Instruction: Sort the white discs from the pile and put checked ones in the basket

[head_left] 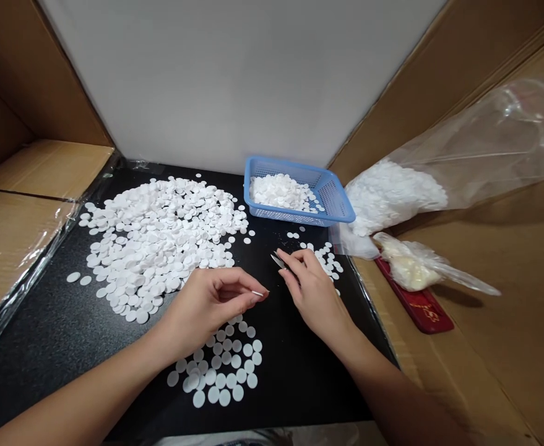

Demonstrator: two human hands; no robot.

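Note:
Between thumb and fingers, my left hand (211, 300) pinches one small white disc (257, 293), seen edge-on. My right hand (315, 288) is closed around a small pointed metal blade (278, 261), its tip toward the left hand; the rest of the tool is hidden by the fingers. A large heap of white discs (160, 235) lies on the black tabletop, left of and beyond my left hand. Closer to me, below that hand, more discs (225, 358) are spread out mostly flat. A smaller scatter of discs (331, 263) lies just beyond my right hand.
A blue plastic basket (299, 217) at the back holds many white discs. To its right, a clear bag (392, 192) contains more white pieces. A knotted plastic bag (411, 266) with something pale rests by a red case (427, 313). Cardboard (30, 235) flanks the table.

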